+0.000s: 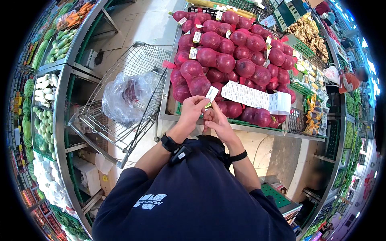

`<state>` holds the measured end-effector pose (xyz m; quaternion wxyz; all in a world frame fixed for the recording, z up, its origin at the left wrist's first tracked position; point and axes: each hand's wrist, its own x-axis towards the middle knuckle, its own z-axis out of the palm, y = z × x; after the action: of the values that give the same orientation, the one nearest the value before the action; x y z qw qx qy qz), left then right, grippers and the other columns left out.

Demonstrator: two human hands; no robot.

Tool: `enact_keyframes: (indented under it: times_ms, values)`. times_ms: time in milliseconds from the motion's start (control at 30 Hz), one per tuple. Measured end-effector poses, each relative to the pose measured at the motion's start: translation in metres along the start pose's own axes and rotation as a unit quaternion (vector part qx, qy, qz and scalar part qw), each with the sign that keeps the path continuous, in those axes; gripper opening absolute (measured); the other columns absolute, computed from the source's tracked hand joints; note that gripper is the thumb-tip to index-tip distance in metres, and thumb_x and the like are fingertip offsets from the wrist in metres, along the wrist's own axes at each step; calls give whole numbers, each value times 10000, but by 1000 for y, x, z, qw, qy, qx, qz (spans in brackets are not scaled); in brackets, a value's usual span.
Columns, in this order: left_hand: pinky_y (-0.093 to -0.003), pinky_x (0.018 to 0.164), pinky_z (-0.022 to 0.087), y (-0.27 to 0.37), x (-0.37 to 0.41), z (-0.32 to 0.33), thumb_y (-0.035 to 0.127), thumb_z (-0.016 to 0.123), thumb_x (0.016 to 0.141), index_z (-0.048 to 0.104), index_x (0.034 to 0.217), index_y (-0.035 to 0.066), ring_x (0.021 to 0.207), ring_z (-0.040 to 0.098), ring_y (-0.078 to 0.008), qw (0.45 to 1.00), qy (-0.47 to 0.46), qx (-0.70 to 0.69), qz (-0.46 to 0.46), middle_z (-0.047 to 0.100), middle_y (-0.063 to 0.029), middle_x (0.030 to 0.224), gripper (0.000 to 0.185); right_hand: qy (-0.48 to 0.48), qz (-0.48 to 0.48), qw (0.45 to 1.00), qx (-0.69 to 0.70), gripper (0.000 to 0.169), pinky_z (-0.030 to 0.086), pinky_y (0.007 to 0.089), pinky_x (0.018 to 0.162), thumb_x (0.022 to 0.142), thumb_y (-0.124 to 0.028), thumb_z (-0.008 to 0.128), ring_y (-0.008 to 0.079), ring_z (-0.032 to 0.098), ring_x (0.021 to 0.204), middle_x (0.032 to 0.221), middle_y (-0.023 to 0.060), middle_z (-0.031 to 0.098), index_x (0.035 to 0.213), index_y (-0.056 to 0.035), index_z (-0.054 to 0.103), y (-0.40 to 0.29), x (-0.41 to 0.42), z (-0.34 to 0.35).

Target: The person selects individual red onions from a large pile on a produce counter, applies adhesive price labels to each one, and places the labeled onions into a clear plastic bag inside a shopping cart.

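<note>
My left hand point(192, 112) pinches a white printed label point(212, 92) between thumb and fingertips. Close beside it, my right hand point(217, 121) has its index fingertip at the label's lower edge and its other fingers curled; whether it grips anything is unclear. A small yellow-green piece point(208, 104) shows between the hands. Just beyond them are piled red onions in net bags point(211, 57), many bearing white tags point(193, 53). A long strip of printed labels point(245, 94) lies across the front onions, its right end curling into a roll point(283, 103).
A wire shopping cart point(120, 96) stands left of the onion display, with a clear plastic bag point(128, 96) around something dark red. Metal-edged shelves point(61, 99) of vegetables run along the left. Ginger point(310, 36) and packaged produce point(315, 116) sit right. Another person point(349, 82) is at far right.
</note>
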<state>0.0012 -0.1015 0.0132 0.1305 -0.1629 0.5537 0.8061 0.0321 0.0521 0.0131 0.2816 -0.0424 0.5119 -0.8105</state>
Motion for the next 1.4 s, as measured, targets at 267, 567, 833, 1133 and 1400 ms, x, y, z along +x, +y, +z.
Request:
enact_keyframes:
  times_ms: [267, 567, 833, 1133, 1400]
  values:
    - [-237, 536, 350, -20, 4, -20, 113, 683, 886, 684, 890, 11, 578, 480, -55, 999, -2, -1, -44, 561, 28, 669, 102, 144, -104, 918, -354, 640, 484, 263, 699, 870, 11, 634, 119, 544, 841, 945, 54, 531, 1462, -21, 394, 28, -2, 0]
    - [-240, 522, 354, -34, 13, -33, 134, 697, 881, 689, 873, 8, 589, 508, -66, 986, -65, 139, -71, 567, 18, 671, 127, 282, -39, 914, -289, 174, 463, 247, 639, 907, -91, 666, 76, 567, 701, 766, 17, 635, 992, 59, 679, 30, 22, -37]
    - [-259, 526, 394, -29, 14, -24, 192, 685, 900, 680, 902, 6, 595, 530, -96, 989, 26, 122, -82, 584, 1, 696, 186, 351, -90, 880, -308, 144, 458, 258, 630, 895, -75, 669, 83, 565, 677, 757, 37, 663, 938, 61, 692, 35, 23, -42]
    - [-415, 626, 545, -14, 36, -6, 305, 660, 884, 701, 792, -4, 692, 707, -300, 803, 7, 553, 222, 696, -181, 726, 325, 418, -76, 878, -221, 151, 458, 243, 676, 899, -78, 673, 75, 570, 723, 805, 25, 671, 950, 63, 694, 30, 10, -62]
    - [-459, 666, 572, 3, 42, 47, 452, 680, 844, 735, 792, 21, 746, 708, -356, 658, -63, 728, 183, 705, -196, 778, 438, 402, -94, 895, -167, 134, 448, 234, 640, 905, -78, 670, 62, 557, 696, 782, 15, 665, 915, 53, 693, 33, -7, -78]
